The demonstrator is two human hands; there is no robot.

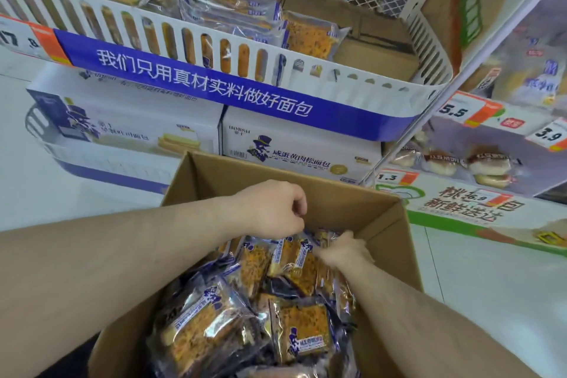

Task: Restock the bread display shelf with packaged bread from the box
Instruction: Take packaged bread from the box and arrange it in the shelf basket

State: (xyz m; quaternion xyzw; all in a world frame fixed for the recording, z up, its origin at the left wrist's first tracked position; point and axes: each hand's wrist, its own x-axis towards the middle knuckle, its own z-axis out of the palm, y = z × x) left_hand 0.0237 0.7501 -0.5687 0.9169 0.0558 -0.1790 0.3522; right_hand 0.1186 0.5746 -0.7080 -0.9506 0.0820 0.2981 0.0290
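Both hands reach into the open brown cardboard box (380, 224); left hand (273, 209) pinches a clear-and-blue packaged bread (294, 258); right hand (346, 250) grips its other edge; the white slatted display shelf (196, 49) stands above.

Both bare forearms reach forward, left grip (273, 209) curled knuckles-up, right grip (345, 250) with fingers pointing down

Single view: head camera, wide-angle, worn by person. Faces forward and down, steep. Close range: box (306, 190) directly below lens, filling lower centre; both forearms enter from bottom edges, hands (276, 209) inside box. Shelf (214, 52) just beyond, upper frame, seen slightly from above. Edges bowed by lens. No second view.
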